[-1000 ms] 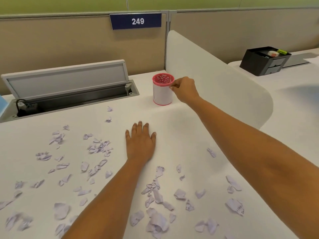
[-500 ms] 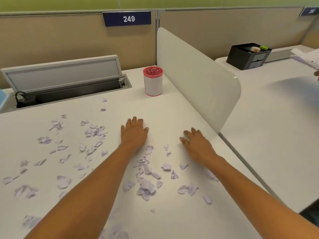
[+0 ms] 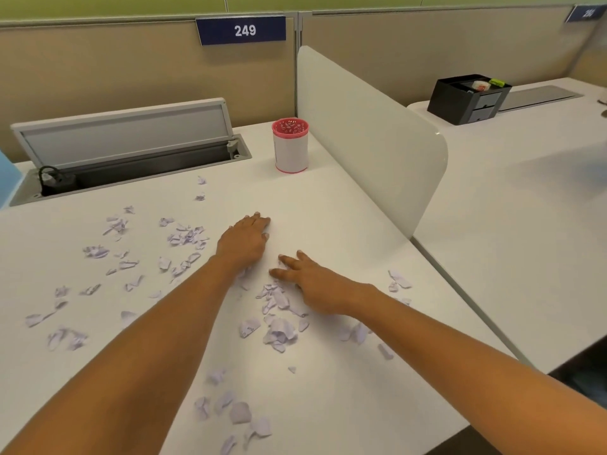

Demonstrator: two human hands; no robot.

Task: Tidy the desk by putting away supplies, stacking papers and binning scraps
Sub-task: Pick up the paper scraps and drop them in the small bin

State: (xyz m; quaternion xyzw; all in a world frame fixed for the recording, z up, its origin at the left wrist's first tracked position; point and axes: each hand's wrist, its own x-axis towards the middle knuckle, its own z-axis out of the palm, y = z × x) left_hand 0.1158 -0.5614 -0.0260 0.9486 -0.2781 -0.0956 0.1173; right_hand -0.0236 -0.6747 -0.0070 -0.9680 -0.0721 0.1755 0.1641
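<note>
Landmark: pink-rimmed cup [image 3: 290,146], upright at the back of the white desk [image 3: 345,205], just beside a rounded white divider [image 3: 371,139]. What's inside the cup: can't tell.

Left hand [image 3: 244,241] lies palm down on the desk in front of the cup, a bit to its left. Fingers are straight & together, holding nothing. Right hand [image 3: 317,285] is also in front of the cup, nearer the person, palm down. Its fingers are straight & slightly spread, tips pointing toward the left wrist, gripping nothing. Its inner edge touches a clump of paper scraps [image 3: 279,333].

The scraps are pale torn bits, all on the desk in front of the cup:
- The thickest clump is btwn the two forearms, by the right hand.
- A wide scatter lies front-left of the cup, beyond the left forearm.
- A few lie front-right of the cup, nr the desk edge.
- More lie at the near edge.
- Two small bits lie closer to the cup, left-front of it.
- One bit shows printed text.

Left of the cup is a cable tray [image 3: 131,178] w/ its lid propped open & a black plug at the far left end. Behind the cup, on the partition, is a blue sign "249" [image 3: 241,30]. Right of the cup, past the divider on the next desk, is a black organiser [image 3: 468,98].
</note>
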